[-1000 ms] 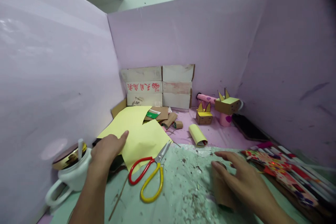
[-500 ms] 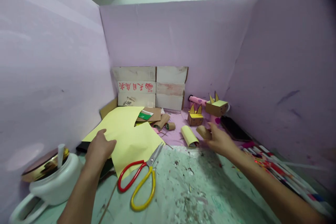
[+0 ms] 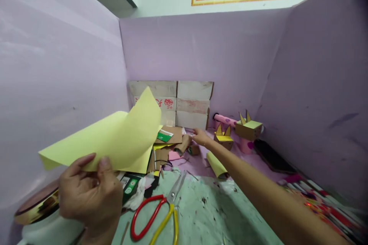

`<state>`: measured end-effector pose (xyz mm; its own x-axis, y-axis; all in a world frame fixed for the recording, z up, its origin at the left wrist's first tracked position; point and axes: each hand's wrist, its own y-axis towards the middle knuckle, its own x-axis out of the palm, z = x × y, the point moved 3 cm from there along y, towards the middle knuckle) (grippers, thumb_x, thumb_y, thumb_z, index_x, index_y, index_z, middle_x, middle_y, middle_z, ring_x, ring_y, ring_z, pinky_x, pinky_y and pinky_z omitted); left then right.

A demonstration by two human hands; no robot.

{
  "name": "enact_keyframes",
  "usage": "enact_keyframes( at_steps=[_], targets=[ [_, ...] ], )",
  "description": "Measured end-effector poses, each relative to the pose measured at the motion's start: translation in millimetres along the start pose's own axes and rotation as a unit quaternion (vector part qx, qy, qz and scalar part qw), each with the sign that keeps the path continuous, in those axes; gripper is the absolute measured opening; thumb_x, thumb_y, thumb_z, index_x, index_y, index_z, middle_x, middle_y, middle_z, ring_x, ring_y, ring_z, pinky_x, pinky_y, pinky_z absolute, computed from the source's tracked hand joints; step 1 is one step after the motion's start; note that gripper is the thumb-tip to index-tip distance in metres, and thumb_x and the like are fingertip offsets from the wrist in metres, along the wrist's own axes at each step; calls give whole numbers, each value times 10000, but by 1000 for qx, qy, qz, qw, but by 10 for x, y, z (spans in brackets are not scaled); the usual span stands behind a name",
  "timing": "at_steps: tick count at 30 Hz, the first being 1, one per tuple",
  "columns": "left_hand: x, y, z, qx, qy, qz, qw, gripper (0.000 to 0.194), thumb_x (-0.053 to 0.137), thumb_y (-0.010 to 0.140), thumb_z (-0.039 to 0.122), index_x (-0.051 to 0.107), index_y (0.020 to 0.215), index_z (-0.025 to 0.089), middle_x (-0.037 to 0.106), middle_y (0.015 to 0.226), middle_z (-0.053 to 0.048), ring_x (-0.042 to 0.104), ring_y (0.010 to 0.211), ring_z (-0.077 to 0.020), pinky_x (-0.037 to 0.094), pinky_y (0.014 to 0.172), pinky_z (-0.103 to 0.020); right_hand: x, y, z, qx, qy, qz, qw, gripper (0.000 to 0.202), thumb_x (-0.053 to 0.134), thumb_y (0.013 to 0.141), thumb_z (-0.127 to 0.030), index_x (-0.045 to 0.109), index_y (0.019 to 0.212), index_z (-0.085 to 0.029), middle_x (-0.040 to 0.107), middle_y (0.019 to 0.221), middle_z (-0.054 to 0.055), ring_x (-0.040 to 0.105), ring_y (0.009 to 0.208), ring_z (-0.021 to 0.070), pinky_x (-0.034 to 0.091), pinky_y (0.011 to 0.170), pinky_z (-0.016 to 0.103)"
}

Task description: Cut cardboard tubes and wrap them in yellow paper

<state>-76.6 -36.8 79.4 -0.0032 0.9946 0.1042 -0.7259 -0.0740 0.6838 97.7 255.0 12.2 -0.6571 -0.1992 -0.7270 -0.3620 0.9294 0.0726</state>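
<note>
Head view, watched from my remote post: the purple wall (image 3: 201, 46) at far centre backs a flattened carton (image 3: 193, 104), seemingly keeping it upright. Near left, my left hand (image 3: 92, 191) pinches the yellow paper sheet (image 3: 120, 138) at its near edge, the light hold apparently leaving the rest free to curl. Scissors (image 3: 171, 198) lie near centre, handles to the near side, perhaps for easy grasping. My right hand (image 3: 202, 138) is at far centre, just beside the brown cardboard tube (image 3: 183, 145); I cannot tell whether its fingers grip anything.
</note>
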Motion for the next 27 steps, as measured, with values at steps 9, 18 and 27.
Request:
enact_keyframes(
  at_steps=[9, 18, 27],
  targets=[
    [90, -231, 11, 31, 18, -99, 994, 191, 543, 777, 334, 571, 873, 172, 560, 700, -11, 542, 594, -148, 436, 578, -279, 198, 159, 12, 34, 134, -88, 986, 300, 534, 877, -292, 527, 1147, -159, 565, 1145, 76, 589, 948, 209, 505, 783, 407],
    [115, -234, 51, -96, -122, -98, 983, 203, 628, 712, 303, 594, 870, 179, 552, 687, 30, 498, 576, -99, 394, 547, -211, -721, -504, -168, -21, 247, -21, 969, 185, 608, 816, -189, 576, 990, -138, 626, 868, 15, 605, 754, 137, 498, 683, 283],
    [517, -239, 149, -213, -70, -186, 957, 303, 468, 727, 275, 529, 995, 150, 427, 628, 47, 390, 474, -74, 367, 449, -205, -967, -2065, 354, 90, 345, 47, 933, 208, 728, 584, -252, 622, 725, -141, 561, 574, -26, 460, 480, 83, 311, 412, 193]
  ],
)
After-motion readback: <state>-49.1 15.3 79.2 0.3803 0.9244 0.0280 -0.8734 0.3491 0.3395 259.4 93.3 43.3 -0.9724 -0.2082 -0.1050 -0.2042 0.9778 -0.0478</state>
